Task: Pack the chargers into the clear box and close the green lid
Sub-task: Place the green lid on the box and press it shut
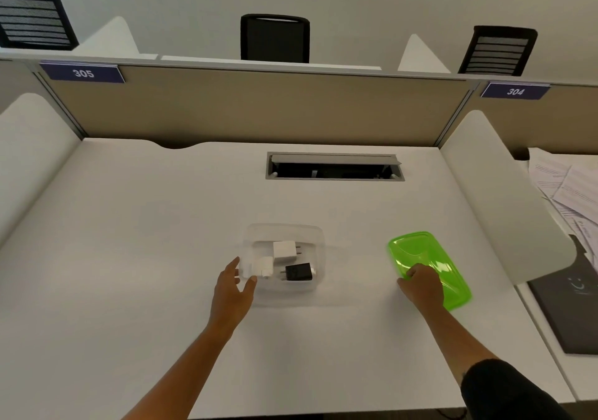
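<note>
Head view shows the left hand (233, 285) open beside the box (315, 241) holding three chargers (284, 250), right hand (422, 285) gripping the lid (417, 248).

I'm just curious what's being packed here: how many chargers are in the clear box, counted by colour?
White chargers: 2, one larger and one smaller, both inside the clear box.
Black chargers: 1, also in the box.
Total: 3 chargers.
The green lid is not yet on the box; it lies on the desk under the right hand. The left hand is at the box's near-left corner.
</note>
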Available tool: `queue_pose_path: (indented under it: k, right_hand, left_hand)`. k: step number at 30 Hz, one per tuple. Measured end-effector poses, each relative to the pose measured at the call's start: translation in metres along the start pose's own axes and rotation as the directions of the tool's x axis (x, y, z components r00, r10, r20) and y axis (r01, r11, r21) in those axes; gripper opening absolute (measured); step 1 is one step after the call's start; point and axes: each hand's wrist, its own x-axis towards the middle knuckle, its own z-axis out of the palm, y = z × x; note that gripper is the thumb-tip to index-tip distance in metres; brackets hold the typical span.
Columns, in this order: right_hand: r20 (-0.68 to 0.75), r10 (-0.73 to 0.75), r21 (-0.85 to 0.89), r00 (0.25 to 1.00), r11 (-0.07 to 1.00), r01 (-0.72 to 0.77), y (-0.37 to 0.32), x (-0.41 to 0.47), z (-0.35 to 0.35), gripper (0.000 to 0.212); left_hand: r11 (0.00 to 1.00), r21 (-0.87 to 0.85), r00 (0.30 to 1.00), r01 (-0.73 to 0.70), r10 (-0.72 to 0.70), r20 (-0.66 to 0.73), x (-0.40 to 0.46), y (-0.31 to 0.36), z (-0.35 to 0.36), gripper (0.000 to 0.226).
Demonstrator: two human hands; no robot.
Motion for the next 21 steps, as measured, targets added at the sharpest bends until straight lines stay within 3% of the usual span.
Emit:
queue_pose_path:
  k: [7, 11, 17, 21]
  right_hand:
    - [-0.030, -0.060, -0.135, 0.998, 0.989, 0.055, -0.007, -0.008, -0.002, 0.002]
    - [-0.107, -0.133, -0.195, 0.985, 0.975, 0.110, -0.021, -0.014, -0.014, 0.005]
    - [-0.280, -0.284, -0.074, 0.917, 0.959, 0.274, -0.062, -0.031, -0.059, 0.018]
    - [-0.248, -0.373, 0.112, 0.894, 0.905, 0.409, -0.093, -0.032, -0.086, 0.020]
  left_hand:
    - [1.000, -0.002, 1.000, 0.022, -0.022, 0.000, 0.001, 0.002, 0.001, 0.070]
    - [1.000, -0.016, 1.000, 0.027, -0.027, 0.000, 0.000, 0.003, 0.000, 0.069]
    - [0.998, -0.055, 0.999, -0.002, 0.000, -0.037, 0.002, 0.012, -0.004, 0.068]
    - [0.994, -0.032, 0.991, -0.102, 0.099, -0.088, 0.000, 0.029, -0.007, 0.064]
